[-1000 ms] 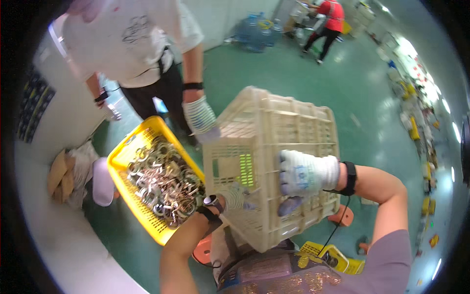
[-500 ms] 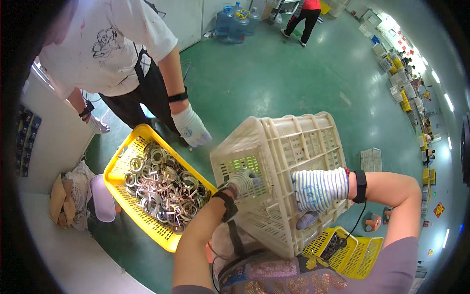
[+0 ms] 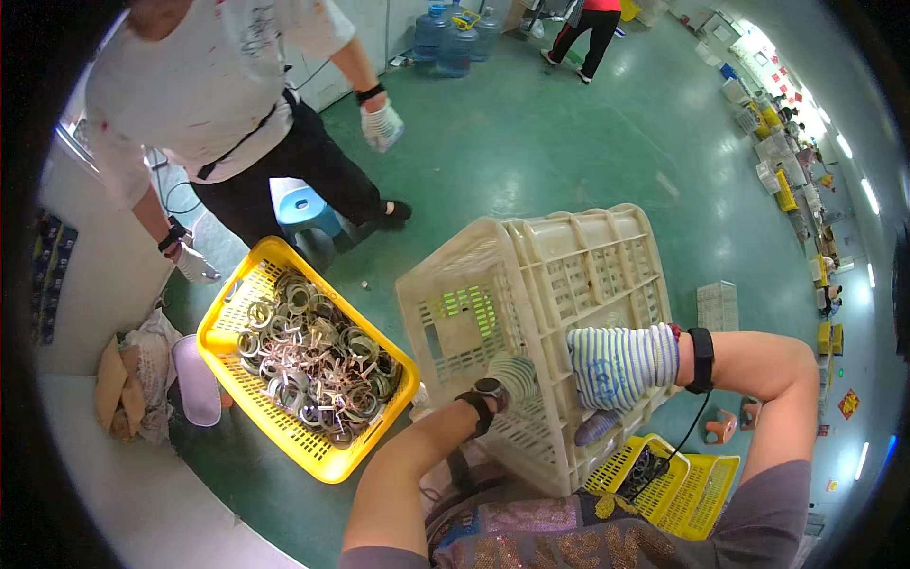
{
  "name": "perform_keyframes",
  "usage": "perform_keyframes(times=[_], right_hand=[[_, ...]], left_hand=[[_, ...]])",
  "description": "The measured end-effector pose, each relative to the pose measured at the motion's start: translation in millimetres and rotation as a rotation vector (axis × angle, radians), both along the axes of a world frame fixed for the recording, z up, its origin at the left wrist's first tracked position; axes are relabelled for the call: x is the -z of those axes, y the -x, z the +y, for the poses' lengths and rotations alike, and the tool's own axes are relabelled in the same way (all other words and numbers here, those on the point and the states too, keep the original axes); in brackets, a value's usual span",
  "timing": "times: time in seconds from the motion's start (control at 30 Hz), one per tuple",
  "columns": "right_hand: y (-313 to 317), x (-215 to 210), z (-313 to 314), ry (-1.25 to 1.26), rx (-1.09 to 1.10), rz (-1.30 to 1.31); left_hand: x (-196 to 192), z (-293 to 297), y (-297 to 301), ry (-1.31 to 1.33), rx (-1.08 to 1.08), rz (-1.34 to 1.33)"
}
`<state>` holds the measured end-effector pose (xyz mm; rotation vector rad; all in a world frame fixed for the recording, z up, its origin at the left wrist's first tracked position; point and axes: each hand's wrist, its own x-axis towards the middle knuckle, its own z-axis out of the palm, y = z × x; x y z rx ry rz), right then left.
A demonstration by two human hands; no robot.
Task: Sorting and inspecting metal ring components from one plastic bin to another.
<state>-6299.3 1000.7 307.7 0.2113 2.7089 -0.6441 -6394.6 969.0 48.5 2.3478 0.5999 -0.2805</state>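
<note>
A large off-white plastic crate (image 3: pixel 588 266) is tilted on its side in front of me, its slatted walls facing up and right. My right hand (image 3: pixel 621 370), in a striped glove, is wrapped against its ribbed outer side, thumb pointing down. My left hand (image 3: pixel 513 377), also gloved, reaches in at the crate's left side; its fingertips are partly hidden and their grip is unclear. Left of the crate, a yellow basket (image 3: pixel 374 465) holds many metal rings and small copper-coloured pieces. A co-worker's gloved hand (image 3: pixel 382 126) hangs beyond it; their other hand (image 3: pixel 196 266) is beside the basket's far left.
Yellow baskets (image 3: pixel 697 493), one with dark parts, sit at lower right. A blue stool (image 3: pixel 305 207) stands behind the co-worker (image 3: pixel 190 104). Orange stools (image 3: pixel 720 427) and a white crate (image 3: pixel 718 308) are at right; a lilac bin (image 3: pixel 196 379) and water bottles (image 3: pixel 457 52) are further off.
My left hand has moved right, further along the crate, which has shifted slightly. The co-worker has stepped back, drawing one hand up and away from between basket and crate; the blue stool now shows.
</note>
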Motion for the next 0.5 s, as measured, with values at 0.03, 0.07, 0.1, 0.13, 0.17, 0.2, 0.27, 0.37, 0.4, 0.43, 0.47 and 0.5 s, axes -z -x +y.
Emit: perform_keyframes(times=[0.03, 0.07, 0.1, 0.13, 0.17, 0.2, 0.27, 0.37, 0.4, 0.43, 0.47, 0.5], right_hand=[[7, 3, -3, 0.0, -0.021, 0.012], [19, 10, -4, 0.035, -0.052, 0.124], [37, 14, -1, 0.066, -0.109, 0.254], [54, 13, -2, 0.06, -0.212, 0.252], [19, 20, -10, 0.078, -0.12, 0.183], [-4, 18, -13, 0.048, -0.069, 0.129], [-3, 12, -11, 0.012, -0.075, 0.129], [8, 0, -4, 0.011, -0.145, 0.04], [11, -4, -3, 0.018, -0.151, -0.023], [9, -12, -4, 0.023, -0.135, -0.11], [15, -8, 1, 0.051, -0.149, -0.111], [11, -5, -2, 0.059, -0.152, -0.126]], left_hand=[[56, -16, -5, 0.0, -0.021, 0.012], [115, 18, 38, 0.433, -0.554, -0.351], [167, 45, 112, 0.812, -1.108, -0.747], [206, 34, 153, 1.15, -1.648, -1.203], [186, 30, 115, 1.27, -1.568, -1.166], [140, 39, 76, 0.763, -1.327, -0.747], [85, 56, 86, 0.275, -1.06, -0.307], [69, 39, 76, 0.493, -0.754, -0.205], [69, 38, 77, 0.495, -0.762, -0.212], [70, 33, 58, 0.51, -0.747, -0.261], [78, 21, 57, 0.521, -0.777, -0.272], [82, 12, 44, 0.539, -0.78, -0.309]])
